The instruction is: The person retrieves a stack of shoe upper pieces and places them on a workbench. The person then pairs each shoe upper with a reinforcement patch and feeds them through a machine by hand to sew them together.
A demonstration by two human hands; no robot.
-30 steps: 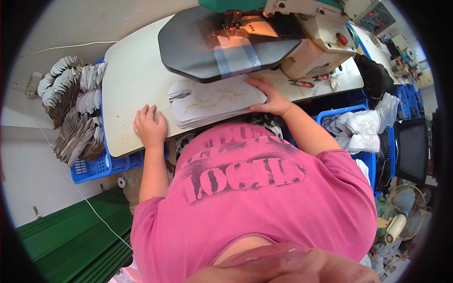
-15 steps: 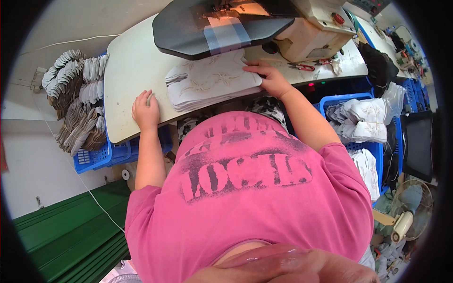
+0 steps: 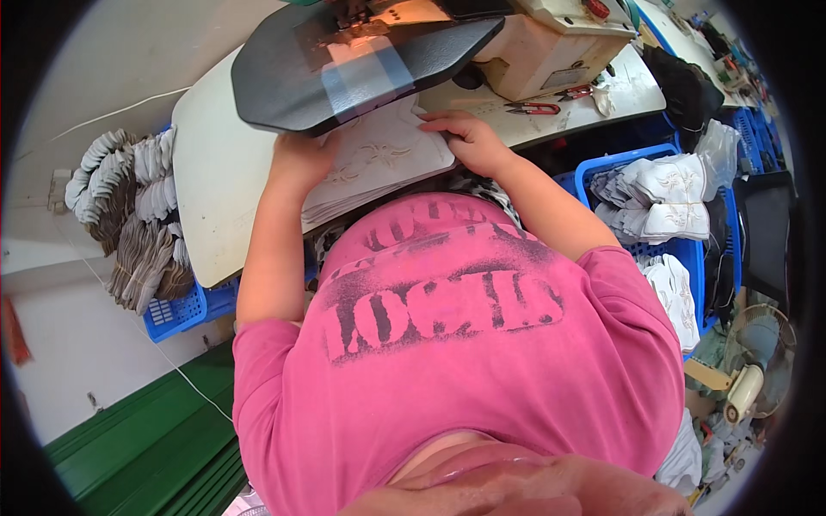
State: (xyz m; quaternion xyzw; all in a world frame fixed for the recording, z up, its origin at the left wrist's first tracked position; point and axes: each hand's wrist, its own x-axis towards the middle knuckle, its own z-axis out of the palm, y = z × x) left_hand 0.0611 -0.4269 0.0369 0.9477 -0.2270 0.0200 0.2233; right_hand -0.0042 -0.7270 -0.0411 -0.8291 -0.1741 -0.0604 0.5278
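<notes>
Right hand: (image 3: pixel 473 144) at the fabric stack's 2 to 3 o'clock edge, half-open, fingers bent loosely against the border; a firm grip does not show.
Left hand: (image 3: pixel 301 163) at the stack's 9 o'clock side, fingertips hidden beneath the black plate; how far it is closed, or whether it pinches cloth, I cannot tell.
Fabric stack: (image 3: pixel 379 156) white pieces with beige embroidery, layered flat between both hands on the white tabletop (image 3: pixel 211 193); clock directions run from here.
Black plate: (image 3: pixel 280 82) octagonal, at 12 o'clock, overhanging the stack's far part, a pale tape strip (image 3: pixel 366 79) across it.
Machine housing: (image 3: pixel 559 56) cream, 2 o'clock.
Snips: (image 3: pixel 533 108) red-handled, between 2 and 3, on the tabletop.
Right basket: (image 3: pixel 583 176) blue plastic, 3 o'clock, holding tied white bundles (image 3: pixel 675 202).
Fan: (image 3: pixel 747 391) 4 o'clock.
Shirt: (image 3: pixel 447 361) pink, 6 o'clock.
Left basket: (image 3: pixel 179 316) blue, 8 o'clock.
Grey-and-brown bundles: (image 3: pixel 142 258) 8 to 9 o'clock, above that basket.
</notes>
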